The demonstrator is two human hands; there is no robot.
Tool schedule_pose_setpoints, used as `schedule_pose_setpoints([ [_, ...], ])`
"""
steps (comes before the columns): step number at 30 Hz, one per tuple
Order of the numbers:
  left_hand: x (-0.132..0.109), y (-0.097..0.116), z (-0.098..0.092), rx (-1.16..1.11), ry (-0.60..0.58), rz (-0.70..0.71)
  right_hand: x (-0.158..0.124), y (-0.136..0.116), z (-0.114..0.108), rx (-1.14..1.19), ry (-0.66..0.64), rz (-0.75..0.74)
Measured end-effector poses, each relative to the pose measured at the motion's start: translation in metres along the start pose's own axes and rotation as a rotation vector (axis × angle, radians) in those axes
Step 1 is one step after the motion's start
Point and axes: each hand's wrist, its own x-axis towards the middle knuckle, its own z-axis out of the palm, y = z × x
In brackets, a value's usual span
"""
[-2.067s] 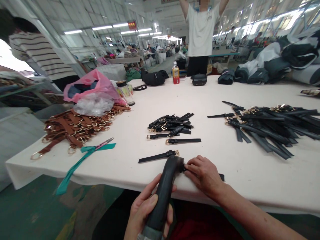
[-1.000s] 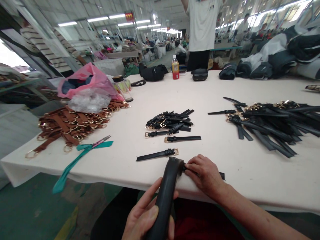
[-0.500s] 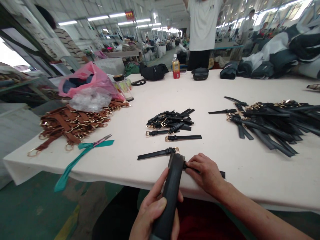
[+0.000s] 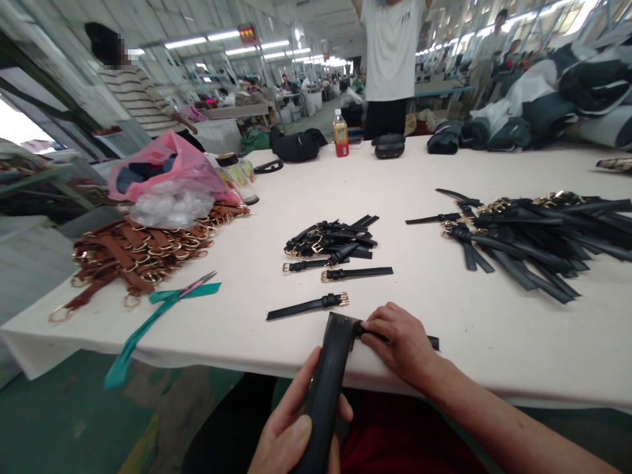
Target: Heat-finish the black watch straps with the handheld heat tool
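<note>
Inside curled left hand [image 4: 286, 431], black tool [image 4: 328, 382]; in pinched right hand [image 4: 402, 340], black strap [image 4: 434, 343].

Tool [image 4: 327, 385] over front edge of table [image 4: 498, 336], scissors [image 4: 197, 284] toward front left corner, straps [image 4: 526, 236] toward right edge, bottle [image 4: 340, 136] at back edge

I can see a wide way for a hand across the bench [image 4: 494, 329] between the small pile of black straps [image 4: 330, 242] and the big pile of black straps [image 4: 536, 240], but one thin strap [image 4: 430, 219] pokes into that gap. Just past the black tool [image 4: 326, 388] in the left hand [image 4: 286, 428], a loose strap [image 4: 303, 307] lies in the way. To its left there is room, up to the scissors [image 4: 190, 288] and the green cloth [image 4: 139, 337] hanging over the edge
</note>
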Motion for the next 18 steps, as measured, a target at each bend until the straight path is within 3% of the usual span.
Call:
schedule_pose_setpoints([
  [4, 0.010, -0.001, 0.003, 0.029, -0.036, 0.021, 0.002, -0.002, 0.000, 0.007, -0.003, 0.016],
  [8, 0.019, 0.003, 0.013, 0.018, 0.043, 0.009, 0.000, -0.002, -0.004, 0.051, -0.030, 0.029],
  [18, 0.014, 0.003, 0.013, 0.069, 0.100, 0.050, -0.018, 0.002, -0.020, -0.013, 0.002, 0.161],
])
